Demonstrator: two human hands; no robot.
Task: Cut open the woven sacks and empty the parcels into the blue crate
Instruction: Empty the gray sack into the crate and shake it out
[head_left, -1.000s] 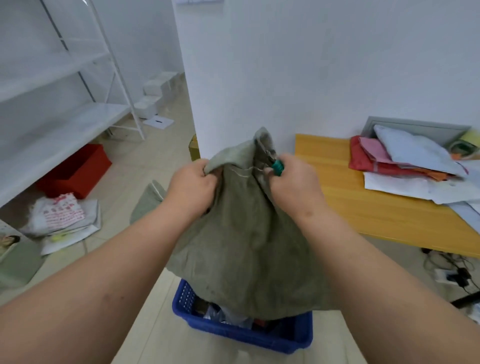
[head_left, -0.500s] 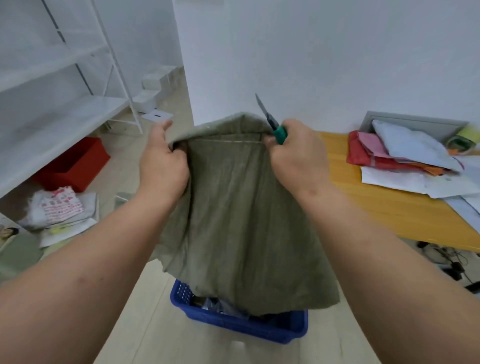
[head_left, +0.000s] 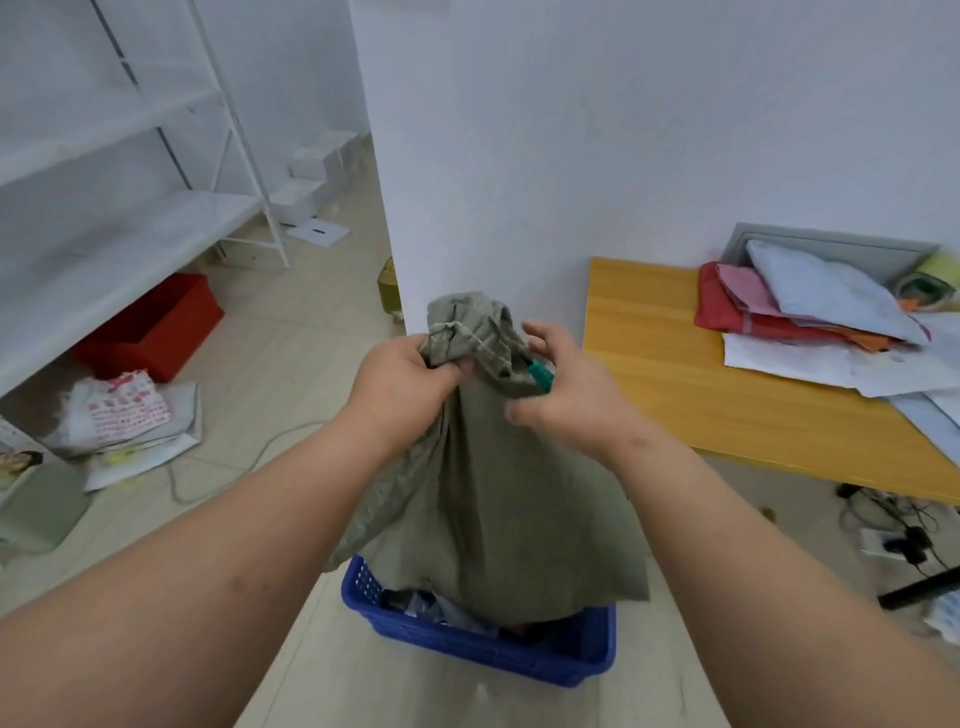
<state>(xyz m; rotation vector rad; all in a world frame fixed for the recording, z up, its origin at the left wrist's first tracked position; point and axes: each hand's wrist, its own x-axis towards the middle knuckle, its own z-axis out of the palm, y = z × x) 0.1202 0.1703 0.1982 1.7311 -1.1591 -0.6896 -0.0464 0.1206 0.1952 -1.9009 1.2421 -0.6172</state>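
The person holds a grey-green woven sack (head_left: 498, 483) upside down over the blue crate (head_left: 483, 639), which stands on the pale tiled floor (head_left: 291, 364) between the two forearms. The sack's long axis runs nearly vertical: its bunched, stitched end points up at hand height, and its open mouth hangs down, the lower hem dipping inside the crate's far rim. Grey and dark parcels (head_left: 441, 608) show in the crate under the hem.

The left hand (head_left: 410, 379) grips the gathered top of the sack, its fingers (head_left: 447, 371) pressed together into a fist around the cloth. The right hand (head_left: 566, 400) sits just beside it on the sack's right edge, fingers loosely spread, with the green handle of a utility knife (head_left: 540, 375) lying in the palm against the fabric; the blade is hidden.

Open floor lies to the left and in front of the crate. A white wall corner (head_left: 415, 208) stands close behind the sack. To the right, the yellow counter (head_left: 727, 410) edge is near, carrying a stack of folded sacks and papers (head_left: 810, 322). White shelving (head_left: 130, 223) and a red bin (head_left: 156, 327) stand well apart at the left, with loose bags (head_left: 119, 415) and a cable on the floor.
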